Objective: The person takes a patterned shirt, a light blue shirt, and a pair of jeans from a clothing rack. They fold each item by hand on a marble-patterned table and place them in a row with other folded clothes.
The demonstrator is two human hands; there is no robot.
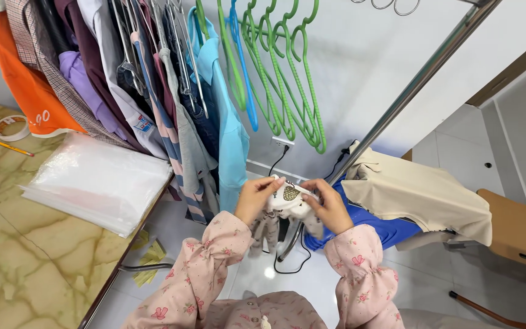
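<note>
The left hand (255,198) and the right hand (330,206) are both closed on a small white patterned garment (288,206), holding it up between them in front of the chest, its lower part hanging down. Just right lies a beige garment (421,195) over a blue one (378,228). Above, on the far side, empty green hangers (287,91) and hung shirts (153,103) fill a slanting metal rail (421,76). At left, a stack of clear plastic bags (98,180) rests on the marbled tabletop (25,262).
</note>
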